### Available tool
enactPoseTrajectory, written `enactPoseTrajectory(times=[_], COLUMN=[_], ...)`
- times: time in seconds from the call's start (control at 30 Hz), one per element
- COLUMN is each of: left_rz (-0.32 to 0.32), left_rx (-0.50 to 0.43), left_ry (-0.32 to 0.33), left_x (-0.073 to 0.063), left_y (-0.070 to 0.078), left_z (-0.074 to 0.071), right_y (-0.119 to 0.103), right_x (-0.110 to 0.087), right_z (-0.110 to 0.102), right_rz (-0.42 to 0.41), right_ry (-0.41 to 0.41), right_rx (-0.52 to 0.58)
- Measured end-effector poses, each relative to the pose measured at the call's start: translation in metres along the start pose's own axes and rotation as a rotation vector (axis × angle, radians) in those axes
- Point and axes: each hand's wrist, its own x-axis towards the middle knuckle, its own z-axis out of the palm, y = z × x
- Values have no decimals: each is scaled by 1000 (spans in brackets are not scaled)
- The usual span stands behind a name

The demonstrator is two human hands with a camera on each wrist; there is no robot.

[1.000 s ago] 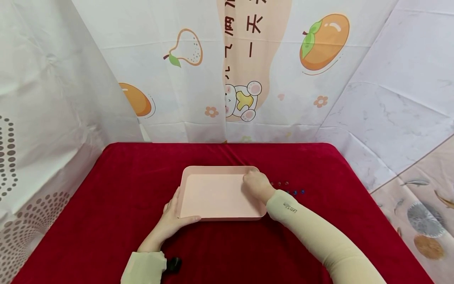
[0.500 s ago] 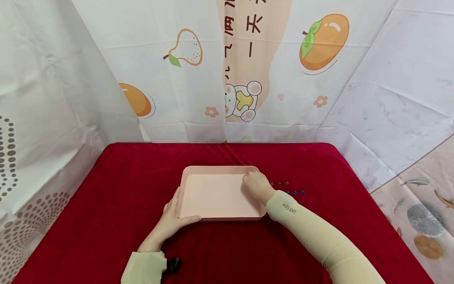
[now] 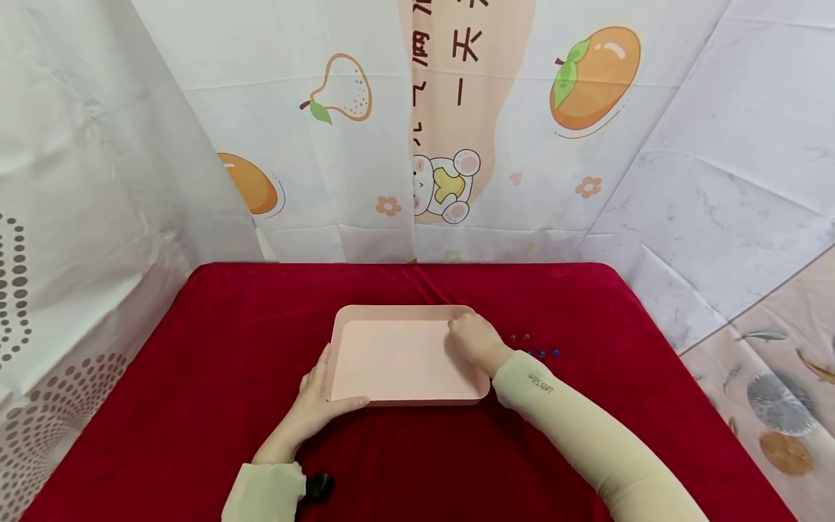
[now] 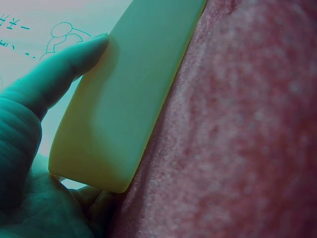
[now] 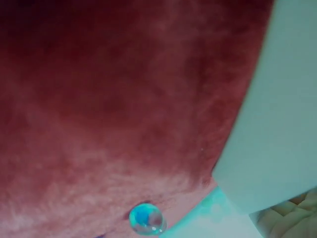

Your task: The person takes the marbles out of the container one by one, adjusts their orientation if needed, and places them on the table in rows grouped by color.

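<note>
A shallow pale pink tray [image 3: 398,355] lies on the red cloth. My left hand [image 3: 316,401] holds its near left corner, thumb along the front wall and fingers along the left side. In the left wrist view the thumb [image 4: 69,67] presses the outer wall near the rim. My right hand [image 3: 475,339] reaches over the tray's right wall, back of the hand up and fingers bent down inside. I cannot tell whether those fingers hold anything. In the right wrist view, part of the palm [image 5: 290,220] shows past the wall [image 5: 277,114].
Right of the tray lie small shiny glass marbles, a reddish one [image 3: 527,336] in the back row and a blue one [image 3: 556,352] in the front row. One clear-blue marble [image 5: 147,219] sits close to the tray wall. Printed curtains [image 3: 365,174] stand behind the table.
My right hand and forearm have shifted very slightly right, now covering more of the leftmost reddish marble. The left hand and tray stay in place.
</note>
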Motion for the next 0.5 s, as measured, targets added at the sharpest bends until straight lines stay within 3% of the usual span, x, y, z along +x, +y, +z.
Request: enactPoseTrajectory(times=[0.13, 0.33, 0.5], left_rz=[3, -10, -8], left_rx=[-2, -5, 3], left_ry=[-1, -11, -7], left_x=[0, -1, 0], left_y=[0, 0, 0], left_z=[0, -1, 0], right_y=[5, 12, 18], right_x=[0, 0, -4], right_z=[-4, -15, -22], right_rz=[12, 58, 68], right_ry=[26, -11, 60], right_rx=[119, 246, 310])
